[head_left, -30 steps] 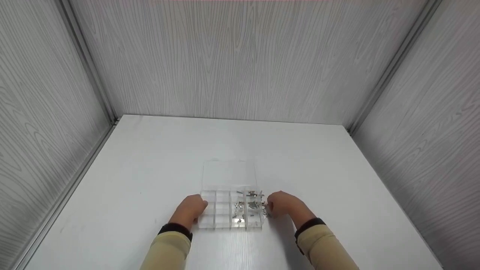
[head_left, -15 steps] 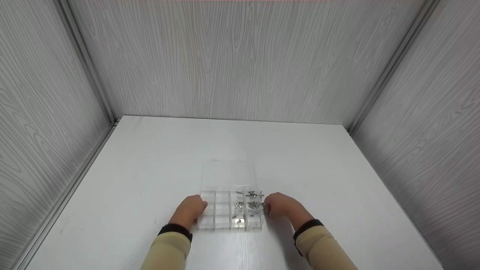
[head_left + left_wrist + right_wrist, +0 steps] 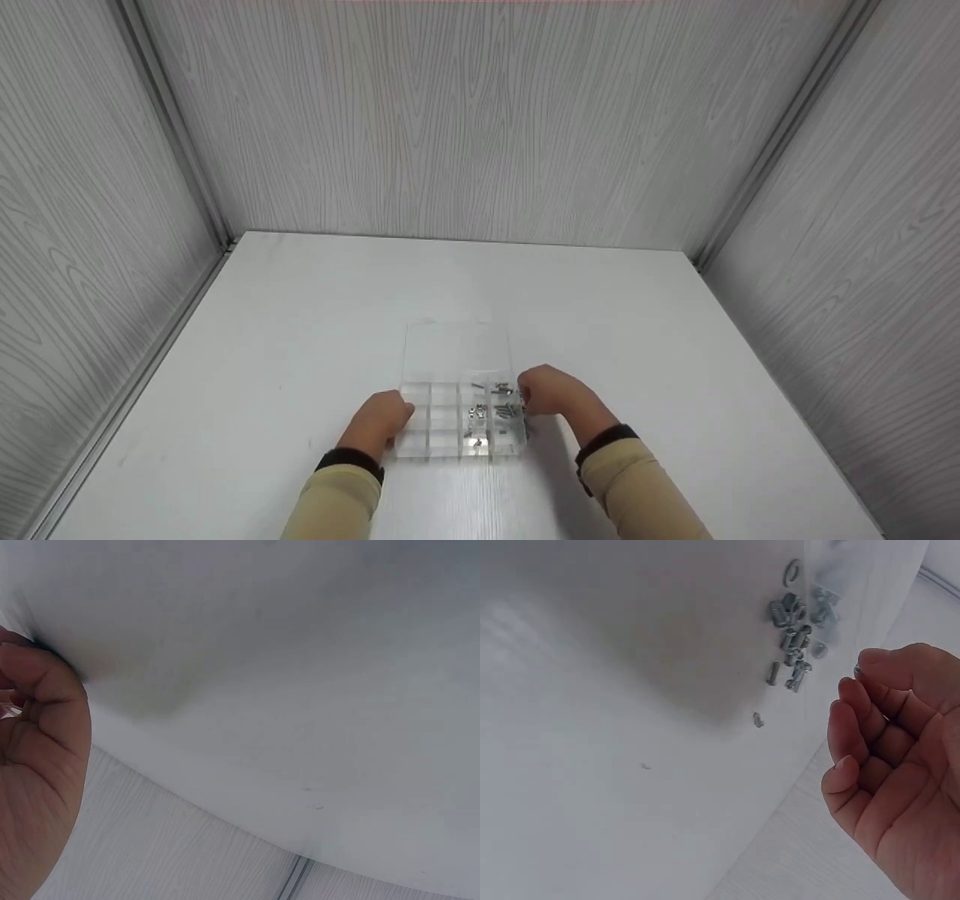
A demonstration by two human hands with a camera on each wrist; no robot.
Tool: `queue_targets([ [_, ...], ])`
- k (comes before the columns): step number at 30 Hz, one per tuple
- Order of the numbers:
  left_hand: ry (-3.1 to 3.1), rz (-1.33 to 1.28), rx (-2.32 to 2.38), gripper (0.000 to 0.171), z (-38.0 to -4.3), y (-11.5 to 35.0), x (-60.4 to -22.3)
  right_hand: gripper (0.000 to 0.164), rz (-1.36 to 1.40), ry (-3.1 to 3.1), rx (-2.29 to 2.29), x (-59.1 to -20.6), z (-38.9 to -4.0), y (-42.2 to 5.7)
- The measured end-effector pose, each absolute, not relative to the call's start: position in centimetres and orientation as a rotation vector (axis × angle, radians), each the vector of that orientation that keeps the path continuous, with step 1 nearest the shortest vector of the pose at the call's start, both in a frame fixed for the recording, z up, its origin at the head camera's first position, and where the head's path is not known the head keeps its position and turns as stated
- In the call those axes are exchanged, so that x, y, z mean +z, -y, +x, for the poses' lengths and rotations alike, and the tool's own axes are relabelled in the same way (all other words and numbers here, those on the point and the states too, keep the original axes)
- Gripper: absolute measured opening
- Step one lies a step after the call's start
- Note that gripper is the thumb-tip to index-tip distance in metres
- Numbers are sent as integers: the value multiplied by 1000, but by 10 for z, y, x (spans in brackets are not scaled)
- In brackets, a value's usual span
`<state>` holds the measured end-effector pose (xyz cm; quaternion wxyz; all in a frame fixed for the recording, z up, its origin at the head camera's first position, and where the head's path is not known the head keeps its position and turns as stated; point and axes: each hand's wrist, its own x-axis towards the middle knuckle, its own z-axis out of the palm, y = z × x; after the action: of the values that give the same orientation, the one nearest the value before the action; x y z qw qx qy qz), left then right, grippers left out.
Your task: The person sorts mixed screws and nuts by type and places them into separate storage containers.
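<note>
A clear plastic compartment box (image 3: 429, 442) lies on the white table with its lid (image 3: 456, 349) folded back. My left hand (image 3: 379, 418) grips the box's left edge; in the left wrist view its curled fingers show at the far left. At the box's upper right corner is my right hand (image 3: 555, 394). Its thumb and forefinger pinch a small silver metal piece (image 3: 857, 670), mostly hidden by the fingertips. Silver screws (image 3: 507, 411) and nuts (image 3: 478, 411) sit in the right-hand compartments. More loose screws and washers (image 3: 799, 652) lie beside the box's right wall.
A single small metal bit (image 3: 758, 720) lies apart from the loose pile on the table (image 3: 315, 300). Grey wood-grain panels (image 3: 465, 120) enclose the table at the back and on both sides.
My right hand has left the loose hardware beside the box and moved up and left to the upper right corner. The left hand and the box have stayed in place.
</note>
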<state>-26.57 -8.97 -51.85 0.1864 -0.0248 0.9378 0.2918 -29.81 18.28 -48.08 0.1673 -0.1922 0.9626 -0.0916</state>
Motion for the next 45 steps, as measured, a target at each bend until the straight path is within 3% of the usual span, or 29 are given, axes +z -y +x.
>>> queue_targets([
  [26,-2643,-67,827,25,-269,86,-522,14,-785,-2758,-215,-482,-296,-133],
  [36,-2641,-62,829,32,-268,84,-521,7,-715,-2743,-248,-474,-292,-146],
  [45,-2634,-57,830,29,-267,87,-518,16,-663,-2778,-326,-479,-294,-171],
])
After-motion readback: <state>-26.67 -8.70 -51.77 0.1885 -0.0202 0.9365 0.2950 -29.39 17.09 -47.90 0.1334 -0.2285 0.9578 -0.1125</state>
